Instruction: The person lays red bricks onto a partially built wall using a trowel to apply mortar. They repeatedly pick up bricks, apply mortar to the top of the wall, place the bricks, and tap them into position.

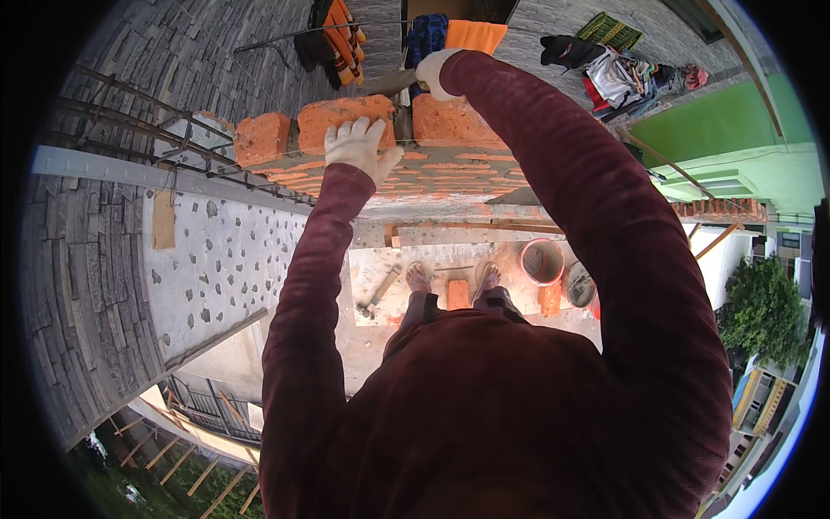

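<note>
My left hand (359,150), in a pale work glove, lies with its fingers spread against the near face of an orange brick (350,114). That brick sits on top of a brick wall (415,171) with grey mortar between its courses. My gloved right hand (435,74) is closed around the handle of a trowel (391,83); its grey blade points left, over the far side of the same brick. A second brick (456,122) stands to the right across a narrow gap with mortar in it. Further left is another brick (262,139).
Steel rebar (130,109) juts in from the left, near a thin string along the wall. Below, by my feet, are a red bucket (542,261), a tub of mortar (580,285), loose bricks (458,295) and a hammer (380,288). Clothes (618,76) lie beyond the wall.
</note>
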Available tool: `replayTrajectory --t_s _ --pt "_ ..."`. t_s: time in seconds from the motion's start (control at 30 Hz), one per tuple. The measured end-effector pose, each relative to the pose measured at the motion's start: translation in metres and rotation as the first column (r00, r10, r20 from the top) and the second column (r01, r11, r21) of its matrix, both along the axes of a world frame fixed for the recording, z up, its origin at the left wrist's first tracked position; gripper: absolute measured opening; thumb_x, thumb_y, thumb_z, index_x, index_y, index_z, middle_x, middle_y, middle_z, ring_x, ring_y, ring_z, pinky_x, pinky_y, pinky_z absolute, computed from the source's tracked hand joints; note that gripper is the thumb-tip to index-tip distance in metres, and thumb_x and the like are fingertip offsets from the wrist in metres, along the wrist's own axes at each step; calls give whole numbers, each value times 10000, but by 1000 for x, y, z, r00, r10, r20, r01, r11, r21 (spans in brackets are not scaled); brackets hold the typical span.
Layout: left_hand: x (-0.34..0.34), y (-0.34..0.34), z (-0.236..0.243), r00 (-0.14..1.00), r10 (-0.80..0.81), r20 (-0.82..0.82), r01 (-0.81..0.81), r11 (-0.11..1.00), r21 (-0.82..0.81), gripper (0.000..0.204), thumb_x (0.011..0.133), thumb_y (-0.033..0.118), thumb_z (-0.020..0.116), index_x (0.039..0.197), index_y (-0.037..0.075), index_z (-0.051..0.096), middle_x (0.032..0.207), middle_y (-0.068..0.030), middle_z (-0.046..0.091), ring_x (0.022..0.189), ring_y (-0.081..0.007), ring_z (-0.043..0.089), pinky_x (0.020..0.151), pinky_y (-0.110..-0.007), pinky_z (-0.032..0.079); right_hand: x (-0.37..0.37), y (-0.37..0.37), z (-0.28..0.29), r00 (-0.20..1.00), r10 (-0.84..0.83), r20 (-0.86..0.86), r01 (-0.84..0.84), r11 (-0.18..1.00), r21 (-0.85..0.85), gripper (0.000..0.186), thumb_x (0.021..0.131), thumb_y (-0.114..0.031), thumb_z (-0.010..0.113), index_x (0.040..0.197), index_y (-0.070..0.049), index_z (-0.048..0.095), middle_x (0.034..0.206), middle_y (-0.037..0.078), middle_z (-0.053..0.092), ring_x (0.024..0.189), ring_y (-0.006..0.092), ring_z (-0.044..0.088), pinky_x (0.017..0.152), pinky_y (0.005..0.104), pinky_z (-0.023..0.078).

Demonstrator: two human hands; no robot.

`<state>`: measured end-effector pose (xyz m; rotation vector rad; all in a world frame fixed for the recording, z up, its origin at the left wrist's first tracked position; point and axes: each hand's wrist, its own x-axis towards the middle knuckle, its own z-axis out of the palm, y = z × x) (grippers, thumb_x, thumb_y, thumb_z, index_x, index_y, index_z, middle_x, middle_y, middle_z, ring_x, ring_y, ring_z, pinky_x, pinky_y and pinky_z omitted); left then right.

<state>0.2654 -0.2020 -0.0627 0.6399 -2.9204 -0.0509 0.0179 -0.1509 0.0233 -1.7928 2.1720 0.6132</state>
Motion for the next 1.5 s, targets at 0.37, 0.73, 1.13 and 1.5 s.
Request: replayTrajectory --t_s 0.37,0.73,1.13,1.5 --pt "14 46 11 941 150 -305 0 898 441 599 982 443 645 1409 25 608 1374 -196 643 1291 -357 588 1133 -459 416 -63 325 125 918 -290 270 377 848 -373 332 848 -152 630 1131 21 650 842 183 659 775 358 658 717 419 522" --pt "100 304 -178 662 -454 597 -211 651 729 499 1055 330 557 1392 -34 602 1291 -221 678 1176 -245 667 991 -336 518 37 740 -258 -23 -986 167 960 25 280 280 849 -130 637 1100 -41 723 1056 220 742 1013 393 724 851 475 576" --pt "1 372 -298 663 -420 619 -372 533 760 498 976 249 688 1357 -62 607 1326 -265 639 1229 -371 621 1065 -443 483 29 905 -508 -421 -906 -42 862 -414 294 358 945 -209 596 1260 -71 696 1136 183 755 1085 362 730 924 469 578" --pt "54 416 -290 297 -664 686 92 735 671 654 827 414 820 1360 83 634 1386 -241 579 1325 -511 478 1129 -602 384 -1 934 -646 -293 -956 -25 923 -289 256 276 978 -159 600 1205 -77 734 1157 197 751 1079 328 742 876 450 610"
